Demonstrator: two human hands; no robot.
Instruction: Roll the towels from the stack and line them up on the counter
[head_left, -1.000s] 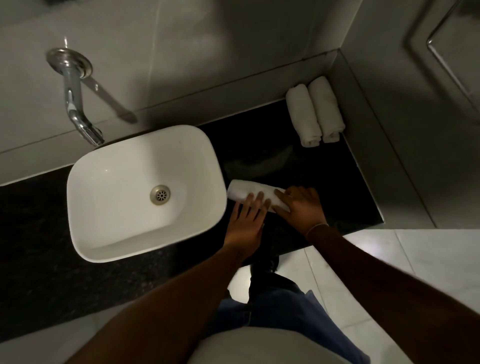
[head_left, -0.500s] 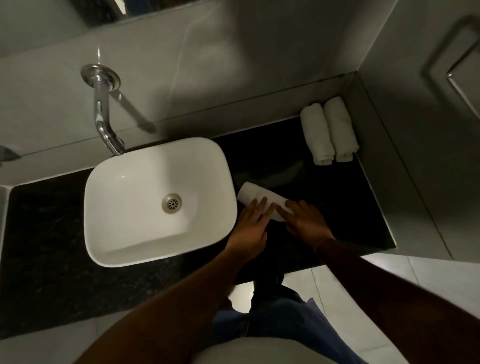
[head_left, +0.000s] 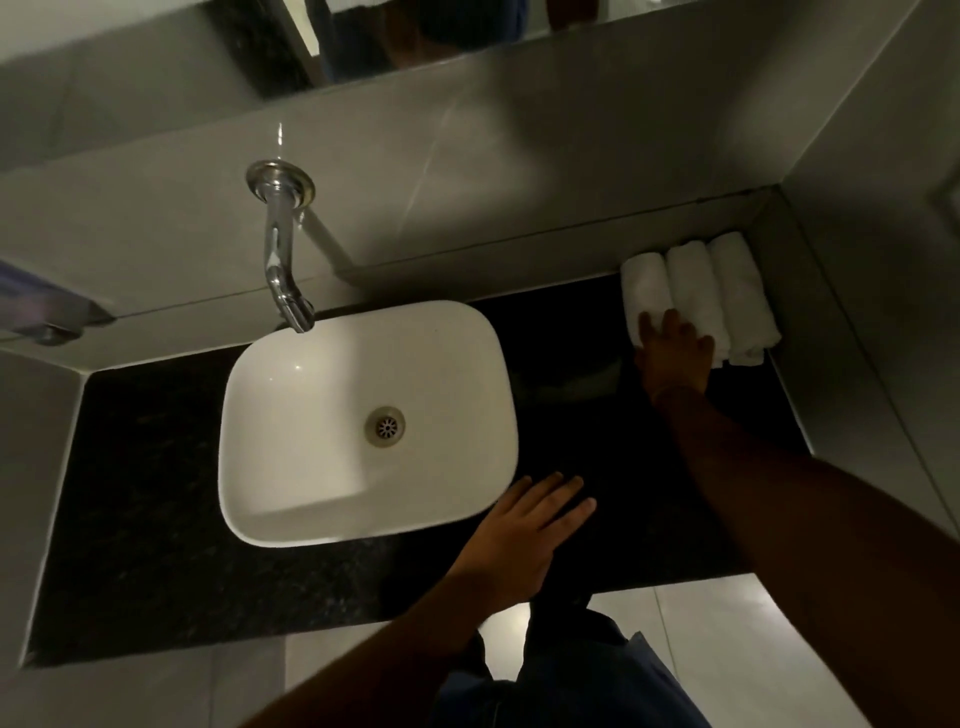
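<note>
Three white rolled towels lie side by side in the far right corner of the black counter (head_left: 597, 415): the left roll (head_left: 644, 288), the middle roll (head_left: 693, 283) and the right roll (head_left: 740, 296). My right hand (head_left: 672, 353) rests on the near ends of the left and middle rolls, fingers spread flat over them. My left hand (head_left: 524, 530) lies flat and open on the counter just right of the basin, holding nothing. No stack of unrolled towels is in view.
A white rectangular basin (head_left: 363, 421) sits on the counter under a chrome wall spout (head_left: 283, 260). Grey tiled walls close the counter at the back and right. A mirror edge runs along the top. My legs and the pale floor show below the counter's front edge.
The third roll, which both hands were pressing near the basin, now lies in the corner beside the other two. My right hand went there with it; my left hand stayed near the basin.
</note>
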